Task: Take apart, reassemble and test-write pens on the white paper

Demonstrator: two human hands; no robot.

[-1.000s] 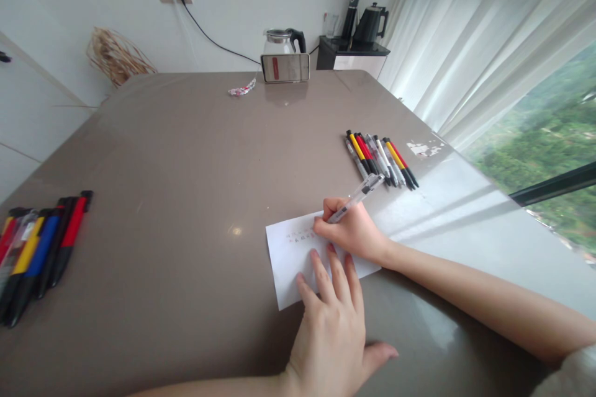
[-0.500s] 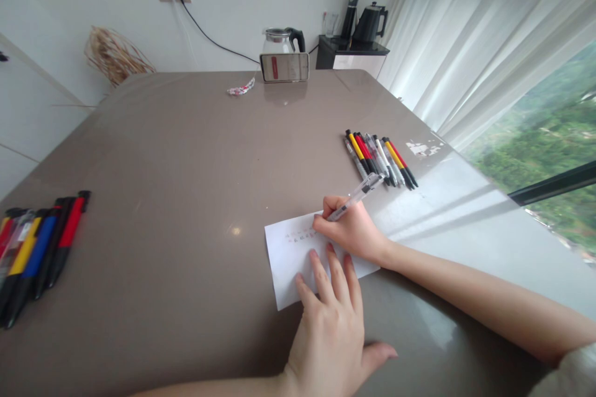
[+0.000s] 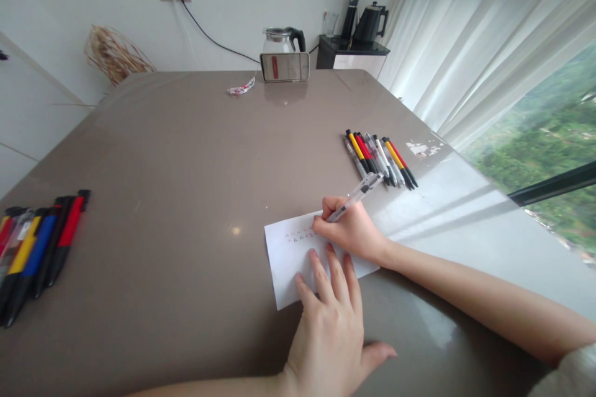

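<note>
A white sheet of paper [image 3: 285, 279] lies on the brown glossy table [image 3: 186, 198], with two short rows of small handwritten characters near its upper part. My left hand [image 3: 328, 316] rests on the paper's lower edge, fingers spread flat and thumb out to the right. In a writing grip, my right hand [image 3: 356, 229] holds a clear pen [image 3: 358, 190] over the paper. The pen's tip is hidden behind my fingers, so I cannot see whether it touches the sheet.
Beyond my right hand lies a row of several pens [image 3: 379, 158]. More pens [image 3: 40, 248] lie at the left edge. A propped phone [image 3: 284, 67] stands at the back before a glass pot [image 3: 278, 40], near a small beaded strap [image 3: 241, 88]. A black kettle [image 3: 371, 22] sits behind, on a cabinet.
Almost nothing differs. Both hands, the pen and the paper keep their places; any shift of the right fingers is too slight to make out.
</note>
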